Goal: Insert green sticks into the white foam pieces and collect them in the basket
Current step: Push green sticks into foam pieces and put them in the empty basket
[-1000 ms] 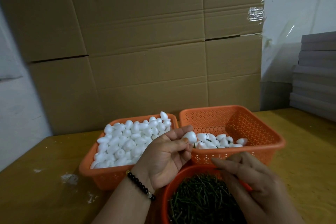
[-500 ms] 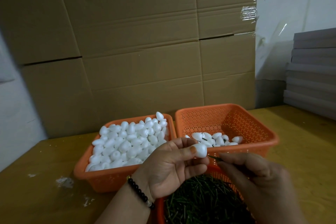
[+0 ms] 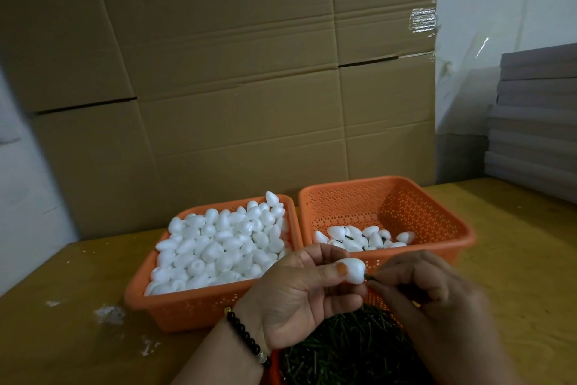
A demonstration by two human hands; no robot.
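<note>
Matt white foam piece (image 3: pixel 352 269), perforated plastic basket (image 3: pixel 443 222)

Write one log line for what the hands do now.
left hand holds foam | right hand pushes stick in | basket waits

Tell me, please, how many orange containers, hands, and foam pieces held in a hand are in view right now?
Orange containers: 3 (left basket, right basket, container of green sticks)
Hands: 2 (left hand, right hand)
Held foam pieces: 1 (foam piece)
Total: 6
</note>
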